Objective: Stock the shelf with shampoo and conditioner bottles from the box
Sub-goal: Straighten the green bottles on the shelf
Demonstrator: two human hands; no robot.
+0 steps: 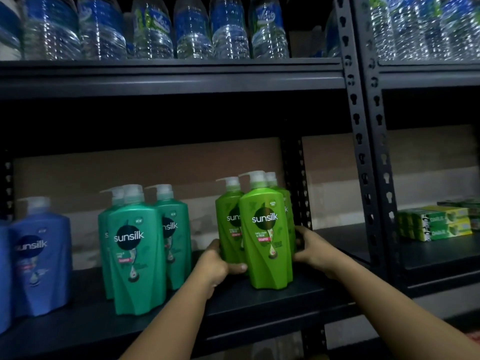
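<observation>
From the head view we see a cluster of light-green shampoo bottles (265, 237) standing upright on the dark shelf (298, 294), beside its right upright. Our left hand (215, 266) curls its grip round the cluster's left side, thumb across the front; our right hand (313, 249) wraps the right side. Teal bottles (135, 255) stand to the left, blue bottles (39, 258) further left, water bottles (192, 29) above.

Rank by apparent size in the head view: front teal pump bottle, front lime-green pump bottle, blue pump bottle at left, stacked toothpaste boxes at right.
1. Front teal pump bottle, nearest the camera.
2-3. Front lime-green pump bottle and blue pump bottle: look alike, not ranked.
4. Stacked green-and-yellow toothpaste boxes, smallest, though set farther back.
</observation>
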